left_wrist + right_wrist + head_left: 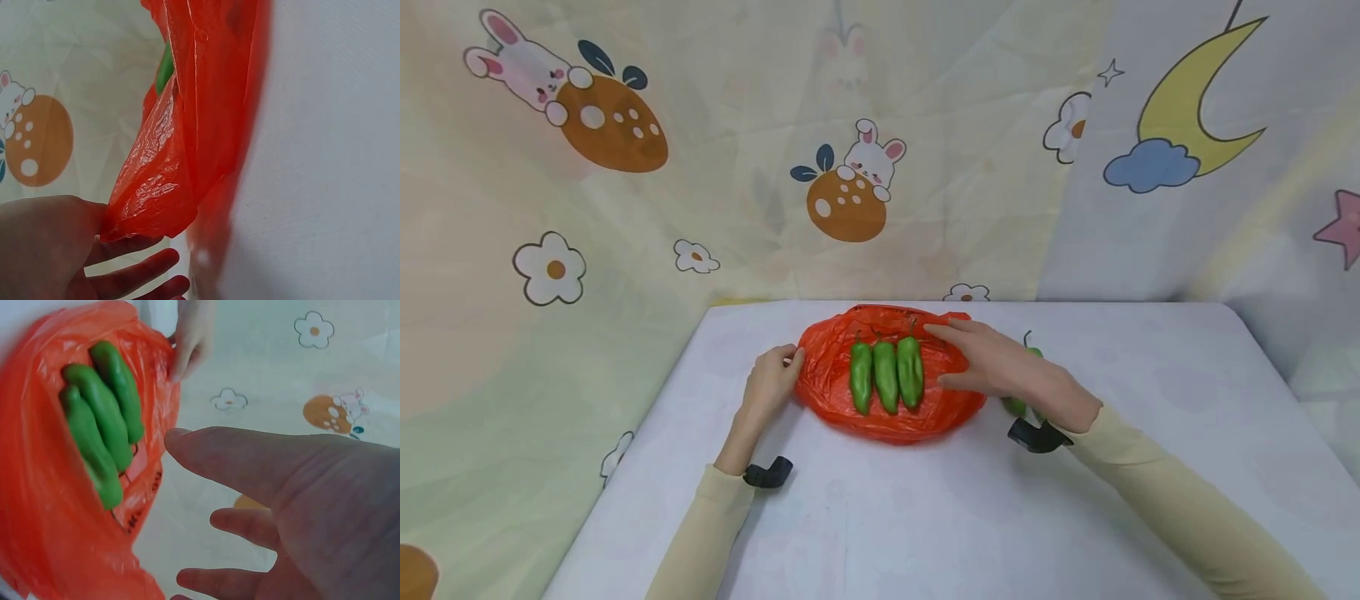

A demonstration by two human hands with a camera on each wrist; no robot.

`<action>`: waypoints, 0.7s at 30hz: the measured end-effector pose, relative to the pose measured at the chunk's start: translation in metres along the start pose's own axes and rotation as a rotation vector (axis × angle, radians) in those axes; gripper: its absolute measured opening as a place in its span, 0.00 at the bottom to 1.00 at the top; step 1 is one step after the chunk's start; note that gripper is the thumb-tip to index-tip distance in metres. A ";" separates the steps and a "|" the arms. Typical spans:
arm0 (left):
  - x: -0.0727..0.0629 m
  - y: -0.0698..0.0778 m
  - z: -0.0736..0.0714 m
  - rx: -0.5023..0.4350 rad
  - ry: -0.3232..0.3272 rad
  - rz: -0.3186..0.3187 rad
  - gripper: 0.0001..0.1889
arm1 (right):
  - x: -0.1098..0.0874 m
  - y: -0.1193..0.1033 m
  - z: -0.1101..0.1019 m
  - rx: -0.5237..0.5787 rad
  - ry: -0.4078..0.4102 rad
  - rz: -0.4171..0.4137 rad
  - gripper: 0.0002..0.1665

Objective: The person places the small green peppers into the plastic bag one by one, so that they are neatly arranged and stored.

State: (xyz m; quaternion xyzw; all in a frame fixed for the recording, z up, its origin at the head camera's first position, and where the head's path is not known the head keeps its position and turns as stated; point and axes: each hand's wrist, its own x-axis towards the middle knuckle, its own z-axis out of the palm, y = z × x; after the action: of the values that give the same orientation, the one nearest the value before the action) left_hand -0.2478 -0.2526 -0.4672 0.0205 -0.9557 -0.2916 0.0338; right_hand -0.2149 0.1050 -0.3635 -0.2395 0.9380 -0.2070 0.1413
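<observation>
1. Wears cream sleeves (1187,500), nearest the camera, entering at lower right and at the bottom, left of centre, of the head view; black devices (1037,435) at both wrists.
2. Pinches the rim of a red plastic bag (880,429) with left hand (767,379), left of centre.
3. Holds right hand (1000,362) released, fingers extended and apart, overlapping the bag's right side in the head view.
4. Has three green peppers (886,379) side by side on the bag, mid-frame, stems toward the top.
5. Shows more peppers (1015,407) just right of the bag, partly hidden by right hand.
6. Works at a white tabletop (910,525).
</observation>
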 end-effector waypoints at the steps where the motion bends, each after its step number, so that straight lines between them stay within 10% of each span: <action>1: 0.000 0.000 0.000 0.000 0.000 0.000 0.18 | -0.002 0.003 -0.001 0.001 -0.001 0.002 0.46; 21: 0.002 0.004 0.001 0.013 0.005 -0.010 0.18 | -0.033 0.054 -0.020 0.007 -0.055 0.102 0.48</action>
State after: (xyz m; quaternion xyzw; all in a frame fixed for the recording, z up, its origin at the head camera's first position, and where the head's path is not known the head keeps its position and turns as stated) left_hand -0.2502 -0.2493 -0.4658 0.0261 -0.9574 -0.2855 0.0349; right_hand -0.2159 0.1714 -0.3653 -0.1963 0.9441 -0.1961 0.1781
